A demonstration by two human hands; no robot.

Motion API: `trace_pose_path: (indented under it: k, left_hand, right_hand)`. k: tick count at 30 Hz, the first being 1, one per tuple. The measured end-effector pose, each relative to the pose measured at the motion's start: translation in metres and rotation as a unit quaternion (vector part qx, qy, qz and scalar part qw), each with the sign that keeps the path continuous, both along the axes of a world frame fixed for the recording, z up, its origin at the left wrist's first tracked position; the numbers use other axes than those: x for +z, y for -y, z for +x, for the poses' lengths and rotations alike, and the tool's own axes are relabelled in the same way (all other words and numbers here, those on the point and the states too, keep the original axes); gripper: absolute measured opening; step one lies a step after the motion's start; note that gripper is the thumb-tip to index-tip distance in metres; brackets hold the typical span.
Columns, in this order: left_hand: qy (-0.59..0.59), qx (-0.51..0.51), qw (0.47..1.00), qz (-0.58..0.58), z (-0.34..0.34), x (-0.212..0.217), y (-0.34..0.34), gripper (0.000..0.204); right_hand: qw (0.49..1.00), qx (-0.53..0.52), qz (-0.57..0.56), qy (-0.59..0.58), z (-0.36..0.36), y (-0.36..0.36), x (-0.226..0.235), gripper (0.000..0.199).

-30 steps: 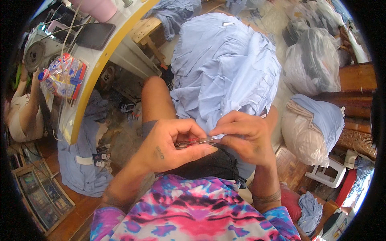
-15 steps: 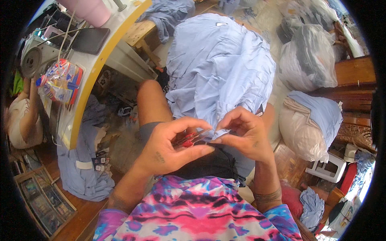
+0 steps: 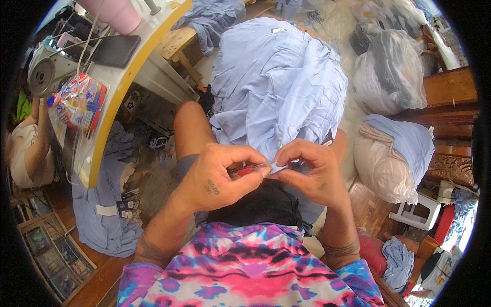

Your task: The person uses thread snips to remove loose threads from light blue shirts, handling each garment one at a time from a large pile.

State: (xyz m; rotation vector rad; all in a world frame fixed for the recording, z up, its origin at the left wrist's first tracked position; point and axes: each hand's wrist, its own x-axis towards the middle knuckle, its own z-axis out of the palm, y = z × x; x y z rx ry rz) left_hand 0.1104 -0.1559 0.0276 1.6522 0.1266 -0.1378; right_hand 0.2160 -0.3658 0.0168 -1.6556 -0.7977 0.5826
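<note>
A light blue shirt (image 3: 276, 77) lies spread over my lap and the pile in front of me. My left hand (image 3: 222, 174) is closed round red-handled thread snips (image 3: 245, 171), their metal tips pointing right at the cloth. Fingers and thumb of my right hand (image 3: 309, 171) pinch a corner of the shirt beside the tips. Both hands almost meet above a dark cloth (image 3: 255, 204) on my lap. The cut between blades and cloth is too small to make out.
On the left, a yellow-edged table (image 3: 120, 92) carries a phone (image 3: 116, 51), a pink tumbler (image 3: 115, 18) and a plastic packet (image 3: 76, 102). Another person (image 3: 30, 153) sits beyond it. Bagged garments (image 3: 391, 71), a folded bundle (image 3: 383, 158) and a white stool (image 3: 419, 212) stand right.
My left hand has closed further round the snips, and their tips have moved right to the pinched cloth. My right hand keeps its pinch, nearly in place.
</note>
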Motion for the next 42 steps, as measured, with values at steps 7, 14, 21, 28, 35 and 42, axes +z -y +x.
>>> trace_pose_path:
  k: [7, 14, 21, 28, 35, 42]
  left_hand:
    - [0.014, -0.025, 0.997, 0.071, 0.003, 0.010, -0.005, 0.009]
    - [0.010, -0.040, 0.998, 0.051, 0.003, 0.005, -0.009, 0.009]
    - [-0.006, -0.035, 0.998, 0.049, 0.004, 0.006, -0.009, 0.010]
    - [0.016, -0.025, 0.997, 0.078, 0.006, 0.008, -0.007, 0.010]
    - [0.095, -0.023, 0.987, 0.130, 0.008, 0.004, -0.008, 0.011]
    - [-0.010, 0.078, 0.997, -0.004, 0.004, 0.004, -0.002, 0.010]
  right_hand:
    - [0.999, 0.000, -0.041, 0.009, 0.000, -0.002, 0.009, 0.019]
    - [0.999, -0.007, -0.039, 0.029, -0.001, -0.003, 0.009, 0.019]
    - [0.998, -0.017, -0.047, 0.033, -0.002, -0.004, 0.010, 0.019]
    - [0.997, -0.032, -0.066, 0.000, -0.004, -0.004, 0.010, 0.017]
    - [0.995, -0.044, -0.084, -0.020, -0.007, -0.005, 0.006, 0.017]
    - [0.988, -0.070, -0.017, 0.137, -0.012, -0.012, 0.007, 0.019]
